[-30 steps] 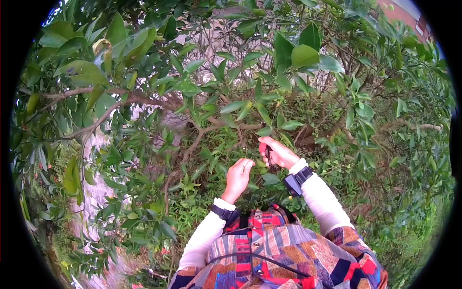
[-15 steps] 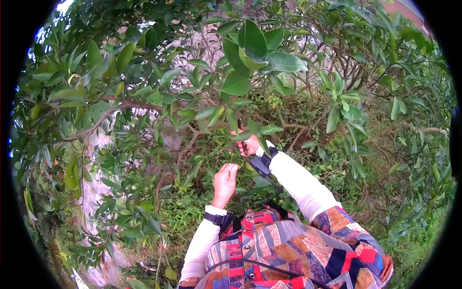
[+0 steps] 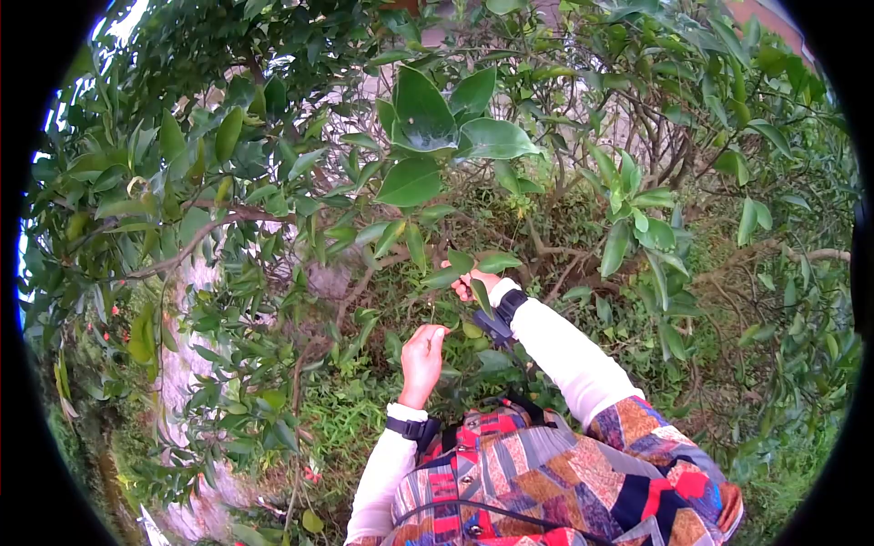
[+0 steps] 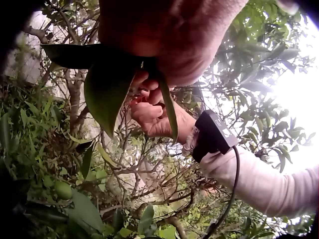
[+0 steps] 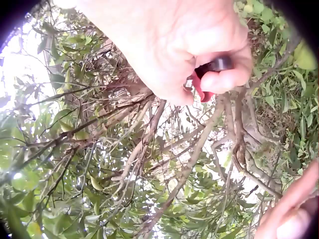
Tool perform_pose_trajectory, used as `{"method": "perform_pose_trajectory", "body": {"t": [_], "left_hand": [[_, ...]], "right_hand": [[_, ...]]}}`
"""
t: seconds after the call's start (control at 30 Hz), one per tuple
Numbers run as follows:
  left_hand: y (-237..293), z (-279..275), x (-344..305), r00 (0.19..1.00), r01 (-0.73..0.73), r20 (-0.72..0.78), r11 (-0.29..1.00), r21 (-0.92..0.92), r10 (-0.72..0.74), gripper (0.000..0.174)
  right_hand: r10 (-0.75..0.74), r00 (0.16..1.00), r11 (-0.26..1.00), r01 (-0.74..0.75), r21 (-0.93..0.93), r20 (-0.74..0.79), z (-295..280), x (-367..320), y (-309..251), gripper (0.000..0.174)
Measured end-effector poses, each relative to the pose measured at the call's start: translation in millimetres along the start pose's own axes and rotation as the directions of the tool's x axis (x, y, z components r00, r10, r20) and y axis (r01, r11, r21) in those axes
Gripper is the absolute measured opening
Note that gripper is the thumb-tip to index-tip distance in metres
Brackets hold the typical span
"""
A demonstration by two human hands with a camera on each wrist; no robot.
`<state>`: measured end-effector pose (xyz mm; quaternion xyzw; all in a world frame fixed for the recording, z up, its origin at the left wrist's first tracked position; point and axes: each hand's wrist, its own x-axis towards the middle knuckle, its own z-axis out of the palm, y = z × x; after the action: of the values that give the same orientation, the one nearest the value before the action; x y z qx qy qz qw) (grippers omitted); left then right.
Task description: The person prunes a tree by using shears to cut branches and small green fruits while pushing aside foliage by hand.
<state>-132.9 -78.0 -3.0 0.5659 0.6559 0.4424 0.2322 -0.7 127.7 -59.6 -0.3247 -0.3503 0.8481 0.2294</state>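
My left hand is raised at centre, thumb and fingertips together. In the left wrist view, large dark leaves hang at this hand; it seems to pinch their twig, though the contact is hidden. My right hand is higher and to the right, partly behind leaves. In the right wrist view the right hand grips a small tool with a black end and a red part. Its working end cannot be made out.
Large leaves stand above the hands, with leafy shoots to the right. Bare branches spread below the right hand. A round green fruit shows at lower left of the left wrist view.
The right hand has moved left and partly behind leaves. The left hand has shifted slightly left and lower in view. The large upper leaves have moved left in the picture.
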Motion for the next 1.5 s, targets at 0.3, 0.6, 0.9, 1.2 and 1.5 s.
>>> {"method": "perform_pose_trajectory", "body": {"t": [0.3,0.6,0.9,1.2,1.5], "left_hand": [[3.1,2.1,-1.0,0.999,-0.012,-0.029,1.0,-0.007,0.012,0.018],[-2.3,7.6,-0.4,1.0,-0.009,-0.031,0.997,-0.074,0.006,0.018],[-10.8,5.9,-4.9,0.998,-0.009,-0.062,0.997,-0.072,0.005,0.019],[-12.2,4.8,-6.4,0.998,-0.011,-0.067,0.998,-0.059,0.007,0.02],[-11.6,3.8,-7.6,0.998,-0.019,-0.057,0.998,-0.068,0.016,0.02]], "right_hand": [[0.066,0.997,0.972,-0.072,0.223,0.031,-14.2,-31.7,-5.5,0.023],[0.154,0.979,0.988,-0.153,-0.02,0.135,39.6,-95.5,-21.8,0.043],[0.183,0.981,0.976,-0.174,-0.13,0.067,66.3,-107.3,-17.3,0.042],[0.152,0.988,0.968,-0.152,-0.198,-0.015,73.7,-119.5,-20.9,0.043],[0.141,0.99,0.972,-0.144,-0.184,-0.025,62.3,-98.7,-27.9,0.046]]}}
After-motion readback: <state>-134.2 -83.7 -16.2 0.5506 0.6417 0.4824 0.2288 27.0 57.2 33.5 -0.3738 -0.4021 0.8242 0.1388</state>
